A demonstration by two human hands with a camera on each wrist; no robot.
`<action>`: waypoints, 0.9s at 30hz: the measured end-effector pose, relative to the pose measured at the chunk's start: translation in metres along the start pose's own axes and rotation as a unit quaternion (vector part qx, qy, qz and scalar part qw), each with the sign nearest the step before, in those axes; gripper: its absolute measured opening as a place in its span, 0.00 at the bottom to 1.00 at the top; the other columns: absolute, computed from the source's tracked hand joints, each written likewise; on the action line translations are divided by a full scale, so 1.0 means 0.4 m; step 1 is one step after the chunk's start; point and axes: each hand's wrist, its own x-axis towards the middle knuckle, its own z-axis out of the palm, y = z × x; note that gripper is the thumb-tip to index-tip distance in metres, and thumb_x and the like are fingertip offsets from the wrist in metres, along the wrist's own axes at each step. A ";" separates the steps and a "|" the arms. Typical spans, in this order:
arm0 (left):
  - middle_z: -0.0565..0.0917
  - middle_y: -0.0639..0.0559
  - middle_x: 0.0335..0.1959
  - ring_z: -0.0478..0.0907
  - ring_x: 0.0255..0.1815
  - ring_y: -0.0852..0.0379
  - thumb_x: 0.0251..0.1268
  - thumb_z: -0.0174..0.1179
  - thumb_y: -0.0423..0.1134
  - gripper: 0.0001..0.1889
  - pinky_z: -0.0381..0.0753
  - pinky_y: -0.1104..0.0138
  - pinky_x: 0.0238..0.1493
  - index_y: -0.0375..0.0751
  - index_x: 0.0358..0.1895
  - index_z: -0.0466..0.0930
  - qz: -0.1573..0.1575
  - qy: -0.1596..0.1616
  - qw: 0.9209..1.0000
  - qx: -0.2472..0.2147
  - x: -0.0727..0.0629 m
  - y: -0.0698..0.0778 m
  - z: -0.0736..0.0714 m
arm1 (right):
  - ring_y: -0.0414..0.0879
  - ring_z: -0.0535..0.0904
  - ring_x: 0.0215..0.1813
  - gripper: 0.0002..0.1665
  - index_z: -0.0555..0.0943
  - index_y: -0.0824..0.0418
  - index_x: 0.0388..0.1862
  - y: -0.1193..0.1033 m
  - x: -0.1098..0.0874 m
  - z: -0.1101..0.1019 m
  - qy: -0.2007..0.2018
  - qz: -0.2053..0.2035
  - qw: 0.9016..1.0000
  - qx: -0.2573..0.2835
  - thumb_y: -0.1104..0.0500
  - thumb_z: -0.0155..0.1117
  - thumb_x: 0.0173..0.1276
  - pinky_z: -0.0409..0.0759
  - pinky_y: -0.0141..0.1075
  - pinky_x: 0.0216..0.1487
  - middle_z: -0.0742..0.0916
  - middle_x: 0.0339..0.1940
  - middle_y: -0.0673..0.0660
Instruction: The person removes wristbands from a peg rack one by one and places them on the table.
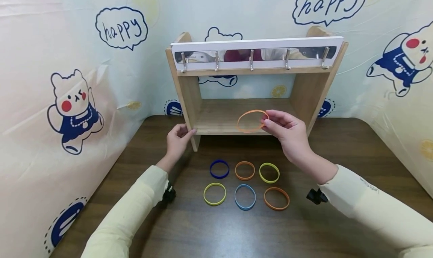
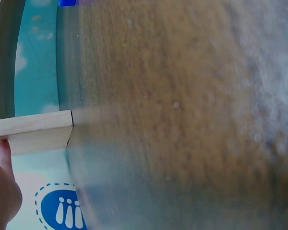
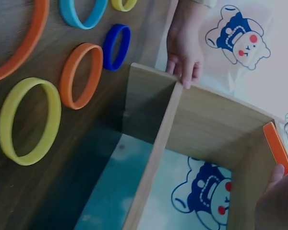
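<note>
My right hand (image 1: pixel 287 134) pinches an orange wristband (image 1: pixel 248 131) between thumb and fingers, raised in front of the wooden rack's lower shelf (image 1: pixel 216 117). Edge-on, this wristband (image 3: pixel 278 147) shows beside my thumb in the right wrist view. With thumb and fingers, my left hand (image 1: pixel 177 139) grips the front edge of the rack's left side panel (image 1: pixel 189 96), low down by the shelf. Across the rack's top runs a white-framed strip (image 1: pixel 233 66) with several metal hooks (image 1: pixel 252 60), no wristband on them.
Two rows of wristbands lie on the dark wooden table (image 1: pixel 162 228): dark blue (image 1: pixel 219 178), orange (image 1: pixel 245 179) and yellow (image 1: pixel 269 182) behind; yellow (image 1: pixel 214 204), light blue (image 1: pixel 245 209) and orange (image 1: pixel 276 209) in front. A printed cloth (image 1: pixel 135 73) surrounds the table.
</note>
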 end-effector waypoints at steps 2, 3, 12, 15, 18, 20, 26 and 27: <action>0.84 0.41 0.44 0.80 0.46 0.50 0.59 0.70 0.39 0.17 0.82 0.67 0.43 0.33 0.46 0.80 -0.002 -0.003 1.000 -0.003 0.000 0.006 0.002 | 0.47 0.85 0.44 0.15 0.83 0.66 0.50 -0.003 -0.007 -0.015 0.004 0.006 1.000 -0.003 0.73 0.65 0.63 0.80 0.39 0.48 0.88 0.42 0.58; 0.84 0.39 0.44 0.80 0.46 0.49 0.59 0.70 0.38 0.17 0.83 0.66 0.42 0.32 0.46 0.80 -0.001 -0.004 1.000 -0.004 0.000 0.011 0.002 | 0.46 0.85 0.44 0.16 0.83 0.67 0.50 -0.004 -0.011 -0.023 0.005 0.009 1.000 -0.003 0.72 0.65 0.63 0.80 0.39 0.48 0.88 0.42 0.58; 0.83 0.37 0.44 0.80 0.46 0.47 0.61 0.67 0.33 0.14 0.83 0.66 0.43 0.27 0.46 0.79 0.008 -0.010 1.000 0.017 -0.031 0.098 -0.002 | 0.45 0.85 0.44 0.17 0.82 0.68 0.52 -0.002 -0.063 -0.086 0.013 0.037 0.999 -0.007 0.74 0.64 0.64 0.80 0.37 0.47 0.88 0.42 0.56; 0.83 0.36 0.44 0.80 0.45 0.47 0.61 0.67 0.33 0.14 0.82 0.67 0.42 0.27 0.46 0.79 0.010 -0.008 1.000 0.018 -0.033 0.099 -0.001 | 0.45 0.85 0.44 0.16 0.83 0.68 0.51 0.004 -0.082 -0.109 0.010 0.042 0.999 -0.005 0.74 0.63 0.64 0.80 0.37 0.47 0.87 0.42 0.57; 0.83 0.36 0.43 0.80 0.44 0.48 0.61 0.68 0.32 0.14 0.82 0.69 0.40 0.27 0.45 0.79 0.008 -0.007 1.000 0.014 -0.031 0.096 -0.002 | 0.45 0.85 0.45 0.16 0.83 0.68 0.51 0.007 -0.098 -0.130 0.009 0.047 0.999 -0.017 0.74 0.62 0.65 0.80 0.37 0.47 0.87 0.43 0.57; 0.83 0.36 0.43 0.80 0.44 0.49 0.60 0.68 0.32 0.14 0.82 0.70 0.40 0.27 0.45 0.79 0.006 -0.006 1.000 0.012 -0.030 0.092 -0.003 | 0.45 0.85 0.45 0.15 0.83 0.67 0.51 0.008 -0.108 -0.143 0.010 0.055 0.998 -0.025 0.74 0.62 0.65 0.80 0.37 0.47 0.87 0.43 0.57; 0.83 0.37 0.43 0.80 0.44 0.51 0.60 0.69 0.34 0.15 0.82 0.70 0.40 0.29 0.46 0.80 0.006 0.000 1.000 0.002 -0.013 0.043 -0.001 | 0.46 0.85 0.45 0.14 0.83 0.68 0.50 0.013 -0.126 -0.182 0.006 0.071 0.997 -0.025 0.75 0.62 0.65 0.80 0.37 0.46 0.88 0.41 0.57; 0.83 0.37 0.44 0.80 0.44 0.51 0.59 0.69 0.34 0.15 0.82 0.69 0.40 0.30 0.46 0.80 0.006 0.001 1.000 0.001 -0.009 0.032 -0.001 | 0.46 0.85 0.45 0.14 0.83 0.68 0.49 0.014 -0.127 -0.188 0.005 0.073 0.997 -0.025 0.75 0.61 0.65 0.80 0.37 0.46 0.88 0.41 0.57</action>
